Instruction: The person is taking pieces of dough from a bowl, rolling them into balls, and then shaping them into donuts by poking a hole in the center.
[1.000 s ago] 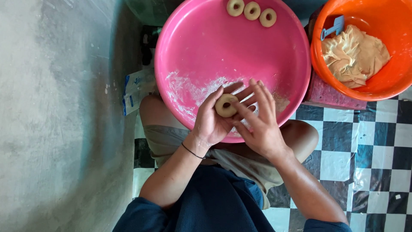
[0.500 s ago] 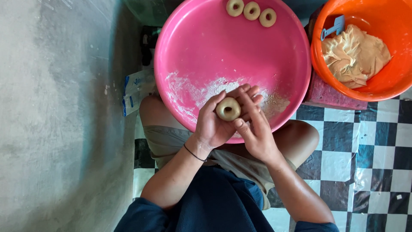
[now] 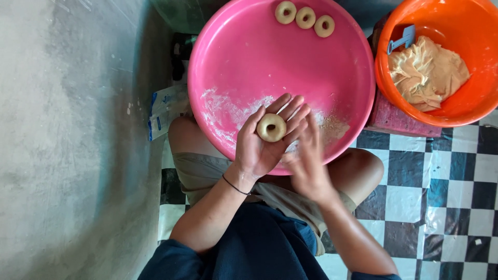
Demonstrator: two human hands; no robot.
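A small ring of pale dough [image 3: 271, 127] lies on the palm and fingers of my left hand [image 3: 262, 145], which is held flat and palm up over the near rim of a big pink basin [image 3: 244, 57]. My right hand [image 3: 307, 158] is beside it to the right, blurred, fingers apart, off the ring and holding nothing. Three more dough rings [image 3: 305, 16] lie in a row at the basin's far edge. White flour [image 3: 223, 111] dusts the basin's near part.
An orange tub [image 3: 467, 111] at the right holds a lump of pale dough [image 3: 426, 72] and a small blue scraper [image 3: 403, 39]. A plastic packet [image 3: 162, 111] lies at the left on the grey concrete floor. A black-and-white checked mat [image 3: 430, 202] covers the floor on the right.
My right hand has come off the dough ring and dropped down to the right. The ring now rests exposed on my flattened left hand.
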